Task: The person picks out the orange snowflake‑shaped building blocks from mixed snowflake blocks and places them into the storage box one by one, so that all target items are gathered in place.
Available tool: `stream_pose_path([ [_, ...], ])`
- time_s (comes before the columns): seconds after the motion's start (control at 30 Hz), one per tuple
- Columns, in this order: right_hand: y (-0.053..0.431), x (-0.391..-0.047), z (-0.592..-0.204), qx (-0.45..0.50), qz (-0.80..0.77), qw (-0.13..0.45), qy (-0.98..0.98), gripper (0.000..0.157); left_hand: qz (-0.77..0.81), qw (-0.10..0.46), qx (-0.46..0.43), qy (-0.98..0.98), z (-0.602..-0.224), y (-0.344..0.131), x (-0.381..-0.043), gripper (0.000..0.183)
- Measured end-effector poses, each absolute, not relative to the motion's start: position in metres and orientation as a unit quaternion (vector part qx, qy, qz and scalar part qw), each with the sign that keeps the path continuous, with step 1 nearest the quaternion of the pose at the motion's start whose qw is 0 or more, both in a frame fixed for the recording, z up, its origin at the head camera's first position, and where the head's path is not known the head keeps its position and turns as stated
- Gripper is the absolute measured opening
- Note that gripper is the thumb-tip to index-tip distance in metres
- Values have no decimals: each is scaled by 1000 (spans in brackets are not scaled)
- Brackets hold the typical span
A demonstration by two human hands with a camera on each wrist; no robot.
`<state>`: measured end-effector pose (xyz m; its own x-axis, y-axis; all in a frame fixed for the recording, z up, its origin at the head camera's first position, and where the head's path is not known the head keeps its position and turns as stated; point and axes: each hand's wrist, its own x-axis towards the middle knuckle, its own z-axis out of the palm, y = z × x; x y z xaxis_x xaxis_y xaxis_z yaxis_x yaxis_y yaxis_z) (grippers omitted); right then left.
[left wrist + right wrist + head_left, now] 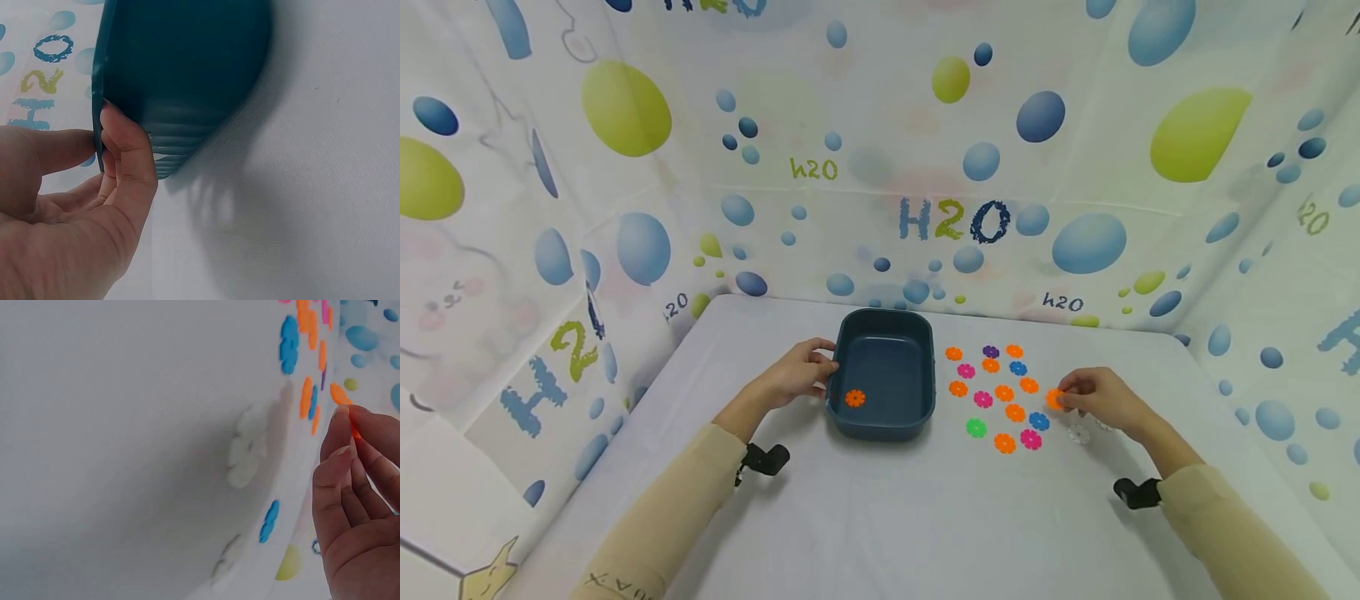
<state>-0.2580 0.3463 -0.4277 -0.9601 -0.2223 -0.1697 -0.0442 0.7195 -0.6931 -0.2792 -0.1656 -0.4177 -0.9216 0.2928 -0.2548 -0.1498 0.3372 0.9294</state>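
Note:
My left hand (797,373) grips the left rim of a dark blue plastic bin (882,432), thumb on one side of the wall and fingers on the other, as the left wrist view shows. Inside the bin, toward its front left, lies one orange flower-shaped disc (855,398). Between thumb and fingertips my right hand (1103,397) pinches another orange flower-shaped disc (339,394), held up at the right side of the scattered pieces. Below that hand, a clear whitish disc (247,449) lies on the cloth.
Several flower-shaped discs are spread right of the bin, among them a green one (976,427), a purple one (991,352), a pink one (1031,439) and a blue one (1039,421). A white cloth (880,517) covers the table, with a patterned curtain (865,200) behind.

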Motion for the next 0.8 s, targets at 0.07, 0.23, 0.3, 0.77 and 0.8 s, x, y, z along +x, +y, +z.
stream_pose_path([
  [0.07,340,-258,-424,-89,-375,116,915,30,575,192,46,794,-418,-165,-280,48],
  [0.23,319,-257,-414,-117,-398,108,903,29,576,192,46,793,-418,-164,-279,48],
  [0.3,309,-257,-411,-129,-409,104,897,28,575,192,46,794,-418,-164,-279,48],
  [0.77,235,-256,-398,-171,-440,84,877,20,576,194,45,793,-421,-166,-281,49],
  [0.8,230,-257,-397,-175,-441,84,876,20,576,194,45,793,-420,-167,-280,49],
])
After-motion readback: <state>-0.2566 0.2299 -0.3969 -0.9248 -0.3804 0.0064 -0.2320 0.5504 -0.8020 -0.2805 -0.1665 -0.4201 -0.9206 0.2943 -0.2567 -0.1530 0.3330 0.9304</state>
